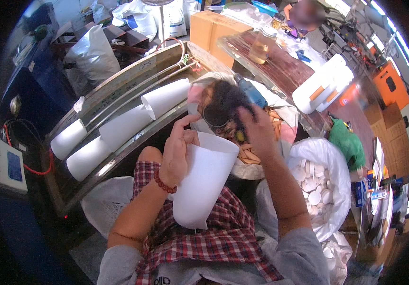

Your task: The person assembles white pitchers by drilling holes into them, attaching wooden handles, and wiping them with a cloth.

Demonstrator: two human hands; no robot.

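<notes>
My left hand [180, 151] is closed on the upper side of a white plastic vessel [204, 183], a tapered, cup-like piece. Its open rim tilts up and away to the right, and its lower end rests over my lap, with a small tab at the bottom. Above and right of that rim, my right hand [260, 129] is bent around something dark, blurred by motion; its kind cannot be made out. Just left of it, a dark, fuzzy-looking shape [223, 102] lies over the open sack [284, 102] of tan pieces [249, 154].
Several similar white vessels [126, 124] lie in a wooden-sided trough [114, 78] at left. A white bag [339, 199] of white discs stands at right. Beyond is a brown table [285, 66] with a jar [263, 43] and white bottles [323, 83]. Another person [304, 19] is far back.
</notes>
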